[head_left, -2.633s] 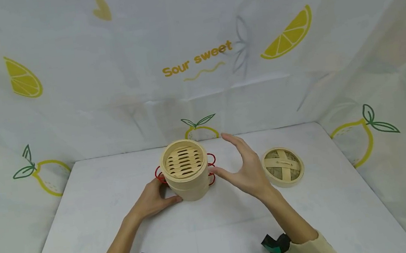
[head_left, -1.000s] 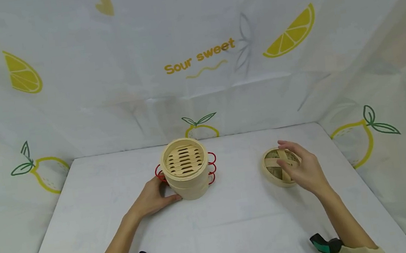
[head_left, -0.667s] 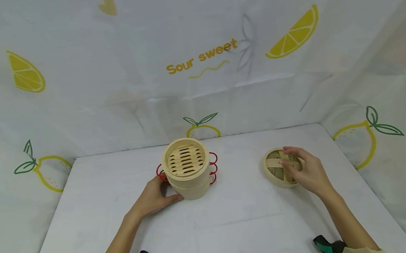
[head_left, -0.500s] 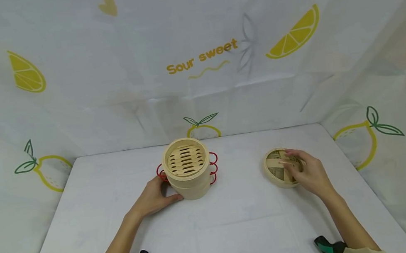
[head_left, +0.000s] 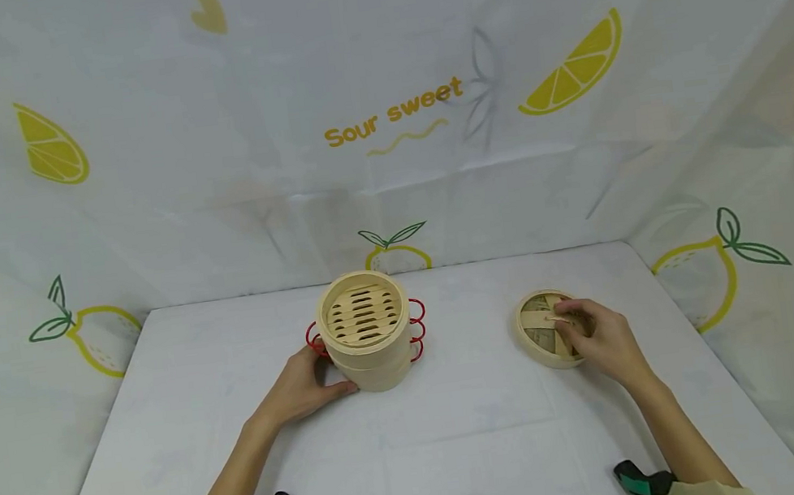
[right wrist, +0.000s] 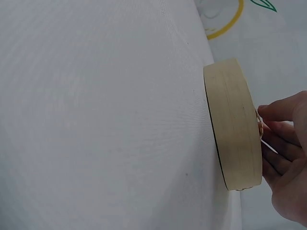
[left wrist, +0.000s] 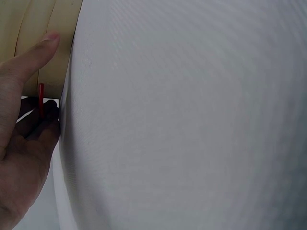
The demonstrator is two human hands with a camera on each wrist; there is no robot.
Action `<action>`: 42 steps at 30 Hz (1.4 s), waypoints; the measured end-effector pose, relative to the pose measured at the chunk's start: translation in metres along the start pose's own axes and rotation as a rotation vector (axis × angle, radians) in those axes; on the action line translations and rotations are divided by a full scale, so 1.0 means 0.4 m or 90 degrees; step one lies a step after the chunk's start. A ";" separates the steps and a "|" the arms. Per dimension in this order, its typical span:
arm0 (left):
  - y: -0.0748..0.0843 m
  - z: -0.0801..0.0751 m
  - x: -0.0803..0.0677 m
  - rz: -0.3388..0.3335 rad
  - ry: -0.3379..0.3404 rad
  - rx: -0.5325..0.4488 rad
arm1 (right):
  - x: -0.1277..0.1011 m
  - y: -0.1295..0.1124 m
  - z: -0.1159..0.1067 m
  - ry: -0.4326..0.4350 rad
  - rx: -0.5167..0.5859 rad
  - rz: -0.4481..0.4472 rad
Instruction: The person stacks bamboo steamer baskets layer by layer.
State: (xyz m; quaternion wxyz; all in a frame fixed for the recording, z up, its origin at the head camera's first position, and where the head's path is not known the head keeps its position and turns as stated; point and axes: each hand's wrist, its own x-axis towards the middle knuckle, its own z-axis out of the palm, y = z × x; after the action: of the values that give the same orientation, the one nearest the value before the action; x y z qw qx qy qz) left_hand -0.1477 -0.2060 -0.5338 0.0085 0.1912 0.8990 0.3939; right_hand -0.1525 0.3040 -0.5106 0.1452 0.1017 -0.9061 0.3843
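In the head view, a round two-tier bamboo steamer basket (head_left: 367,332) with red wire handles (head_left: 417,328) stands upright at the middle of the white surface (head_left: 421,457), its open top showing slats that run left to right. The left hand (head_left: 300,389) holds the basket's near-left wall, thumb pressed to the lower tier and fingers curled round behind it. Well apart to the right lies the round woven bamboo lid (head_left: 552,328), flat, its top facing up, with the strap handle on top running roughly left to right. The right hand (head_left: 602,340) rests on the lid's right half, fingers bent and pinching that strap. In the left wrist view, the left hand (left wrist: 21,143) has its thumb flat against the bamboo wall (left wrist: 45,38), with a bit of red wire (left wrist: 41,100) between thumb and fingers. In the right wrist view, the lid (right wrist: 233,124) appears edge-on, lying flat on the surface (right wrist: 105,120), and the right hand's fingers (right wrist: 280,139) curl at its top face.
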 end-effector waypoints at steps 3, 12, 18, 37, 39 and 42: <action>0.000 0.000 0.000 0.001 0.001 0.002 | 0.002 0.002 0.002 0.003 0.002 0.004; -0.001 -0.001 -0.001 0.009 0.001 0.001 | -0.002 0.008 0.012 0.013 0.028 -0.001; -0.002 -0.003 -0.003 0.000 -0.002 0.005 | -0.003 0.012 0.017 0.006 0.034 0.003; 0.003 -0.003 -0.002 0.005 0.001 -0.003 | -0.002 0.005 0.028 0.056 0.040 -0.046; 0.003 -0.002 -0.002 0.008 0.003 -0.004 | -0.001 0.006 0.029 0.060 0.029 -0.055; 0.002 0.001 -0.001 0.013 0.006 -0.005 | -0.001 0.007 0.031 0.069 0.009 -0.068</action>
State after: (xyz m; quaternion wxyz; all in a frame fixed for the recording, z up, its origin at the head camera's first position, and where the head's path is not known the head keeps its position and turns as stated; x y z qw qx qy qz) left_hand -0.1469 -0.2054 -0.5335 0.0008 0.1986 0.8954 0.3985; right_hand -0.1552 0.2971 -0.5209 0.2136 0.1302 -0.8875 0.3870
